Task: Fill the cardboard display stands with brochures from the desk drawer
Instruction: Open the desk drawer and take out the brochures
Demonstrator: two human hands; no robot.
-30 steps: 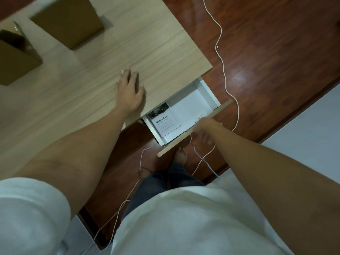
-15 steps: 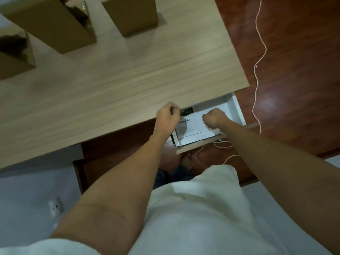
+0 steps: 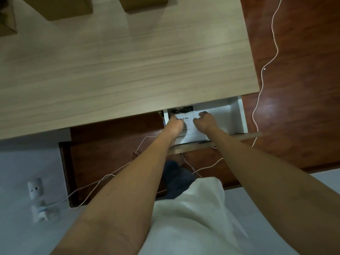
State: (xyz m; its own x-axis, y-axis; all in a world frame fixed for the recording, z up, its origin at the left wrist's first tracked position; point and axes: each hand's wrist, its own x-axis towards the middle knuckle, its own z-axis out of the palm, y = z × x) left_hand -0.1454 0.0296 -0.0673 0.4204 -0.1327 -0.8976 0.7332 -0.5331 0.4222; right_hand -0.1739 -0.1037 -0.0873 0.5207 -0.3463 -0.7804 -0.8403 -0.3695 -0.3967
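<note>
The white desk drawer [image 3: 237,115] is pulled open under the desk's front right edge. A stack of white brochures [image 3: 188,117] with a dark photo and "& Co." print lies in its left half. My left hand [image 3: 174,127] curls its fingers on the stack's left edge. My right hand [image 3: 204,122] curls on the stack's right edge. The stack lies flat in the drawer. Three brown cardboard display stands [image 3: 64,8] [image 3: 145,3] [image 3: 6,21] stand at the desk's far side, cut off by the frame.
The light wooden desk top [image 3: 119,70] lies between the drawer and the stands. White cables [image 3: 265,70] trail over the red-brown floor to the right and below the drawer. A wall socket with a plug [image 3: 35,188] sits at lower left. My bare feet show under the drawer.
My left hand left the desk top and went into the drawer. My right hand left the drawer front and reached inside. Both now rest on the brochures' edges. The view shifted left.
</note>
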